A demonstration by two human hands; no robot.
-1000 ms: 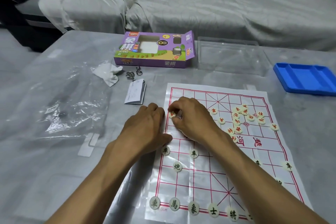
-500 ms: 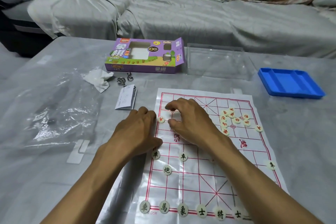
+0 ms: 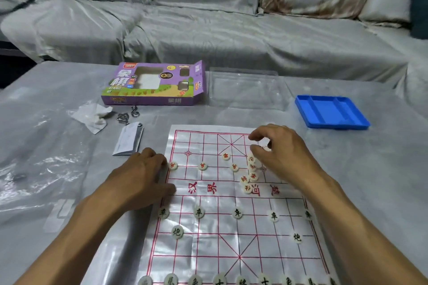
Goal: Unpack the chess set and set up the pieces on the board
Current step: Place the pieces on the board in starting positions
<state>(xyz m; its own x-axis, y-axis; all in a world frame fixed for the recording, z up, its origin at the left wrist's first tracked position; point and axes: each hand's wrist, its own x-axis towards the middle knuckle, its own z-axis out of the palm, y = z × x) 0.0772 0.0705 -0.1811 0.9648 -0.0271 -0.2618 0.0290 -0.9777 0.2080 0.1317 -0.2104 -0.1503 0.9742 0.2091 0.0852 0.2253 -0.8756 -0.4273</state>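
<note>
Across the board the right hand (image 3: 282,157) has travelled from the left files to the loose cluster of red pieces (image 3: 249,176) on the right half, where its curled forefinger and thumb hover at the top of the heap; whether they pinch a piece there I cannot tell. One red soldier (image 3: 172,165), which that hand was placing a second ago, now sits on the far-left file beside the left fingertips. A second red soldier (image 3: 202,166) stands two files over, and two more red discs lie toward the centre. The left hand (image 3: 141,180) lies palm down on the left edge of the paper xiangqi board (image 3: 208,247), fingers pressed flat, holding nothing.

On the near half, black pieces stand in place: five soldiers (image 3: 237,213) in a row, two cannons (image 3: 177,232) behind them, and a back rank along the bottom edge.

Beyond the board on the grey covered table (image 3: 382,169) rest a purple xiangqi box (image 3: 154,85) with an open end flap, a clear plastic tray (image 3: 245,88), a blue compartment tray (image 3: 331,111), a folded leaflet (image 3: 128,140), a crumpled tissue (image 3: 92,117), metal wire rings (image 3: 126,114) and a clear plastic bag (image 3: 34,159). A draped sofa (image 3: 208,18) stands behind.
</note>
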